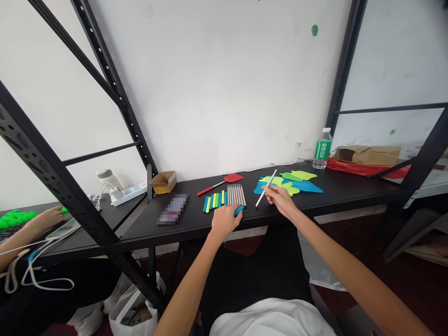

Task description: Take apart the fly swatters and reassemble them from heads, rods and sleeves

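Observation:
My right hand point(279, 198) is closed round a silver metal rod point(263, 193), which it holds tilted just above the black table. Between the fingers of my left hand point(224, 219) is a blue handle point(239, 211), low over the table's front edge. Close beyond that hand lies a row of silver rods point(236, 193). To their left is a row of blue and yellow-green handles point(214, 200). Blue and green leaf-shaped swatter heads point(304, 186) are piled beyond my right hand. A red fly swatter point(210, 189) with a metal shaft lies behind the rows.
A phone point(173, 209) and a small cardboard box point(163, 182) are on the table's left. A water bottle point(322, 148) stands at the back right. Black metal uprights point(59, 172) flank the table. At the far left a co-worker's hand point(52, 217) is near a power strip point(129, 193).

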{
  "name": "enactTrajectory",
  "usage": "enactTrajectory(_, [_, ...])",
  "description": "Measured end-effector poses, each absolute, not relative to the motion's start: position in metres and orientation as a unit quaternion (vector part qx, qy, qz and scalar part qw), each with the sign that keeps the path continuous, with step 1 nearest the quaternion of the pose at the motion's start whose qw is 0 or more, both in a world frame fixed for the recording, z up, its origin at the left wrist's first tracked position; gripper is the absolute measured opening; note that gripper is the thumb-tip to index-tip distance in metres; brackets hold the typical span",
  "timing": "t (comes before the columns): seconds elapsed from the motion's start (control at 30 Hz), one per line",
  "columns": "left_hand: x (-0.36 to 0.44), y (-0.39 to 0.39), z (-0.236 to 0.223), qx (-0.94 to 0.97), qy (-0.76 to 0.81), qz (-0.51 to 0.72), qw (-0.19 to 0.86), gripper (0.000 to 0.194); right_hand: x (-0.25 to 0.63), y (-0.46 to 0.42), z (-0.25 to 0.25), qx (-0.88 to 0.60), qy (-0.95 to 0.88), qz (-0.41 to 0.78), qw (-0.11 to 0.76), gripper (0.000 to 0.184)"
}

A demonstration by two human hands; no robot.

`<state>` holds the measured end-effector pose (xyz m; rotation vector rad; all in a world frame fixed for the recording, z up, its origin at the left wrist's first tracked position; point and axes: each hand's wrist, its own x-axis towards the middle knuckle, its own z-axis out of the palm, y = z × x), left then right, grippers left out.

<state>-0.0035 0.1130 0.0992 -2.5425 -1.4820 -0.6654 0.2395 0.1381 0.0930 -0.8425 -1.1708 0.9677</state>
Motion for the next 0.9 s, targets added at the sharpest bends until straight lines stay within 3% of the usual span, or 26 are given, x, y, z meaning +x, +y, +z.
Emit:
enactTrajectory(0.57, [-0.0031, 0.1127, 0.0988, -0.838, -0.496, -0.215, 0.068, 0.023, 0.2389, 0.1401, 0.0906, -0.394, -0.538, 0.393, 0.633, 0.036])
enactTrajectory(0.9, [-0.0023, 0.1120, 0.0994, -0.839, -0.497, -0.213, 0.067, 0.022, 0.2332, 0.1330, 0.0900, -0.417, -0.657, 0.306, 0.548, 0.037])
